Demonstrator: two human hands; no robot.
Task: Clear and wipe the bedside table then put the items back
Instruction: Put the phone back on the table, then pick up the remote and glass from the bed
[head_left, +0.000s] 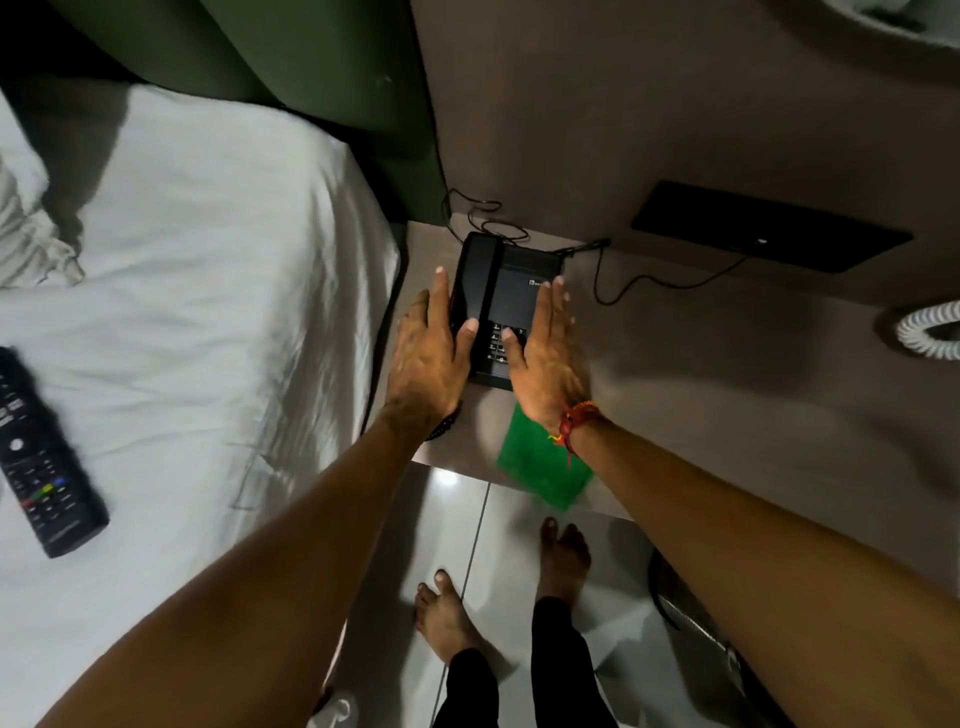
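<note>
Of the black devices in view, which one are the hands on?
The telephone on the bedside table: the left hand and right hand flank it. The remote control lies untouched on the bed.

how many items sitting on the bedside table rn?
2: a black phone at the back left with both hands on it, and a green cloth at the front edge, partly under the right wrist.

Both forearms bared, no sleeves seen. Red-orange thread band (574, 423) knotted round right wrist, loose ends hung below. Dark beaded bracelet (445, 425) worn at left wrist, partly hidden. Black trousers (558, 670) worn, narrowed at ankles. Feet (441, 613) bare, no shoes or socks. Fingernails kept short, pale.
</note>
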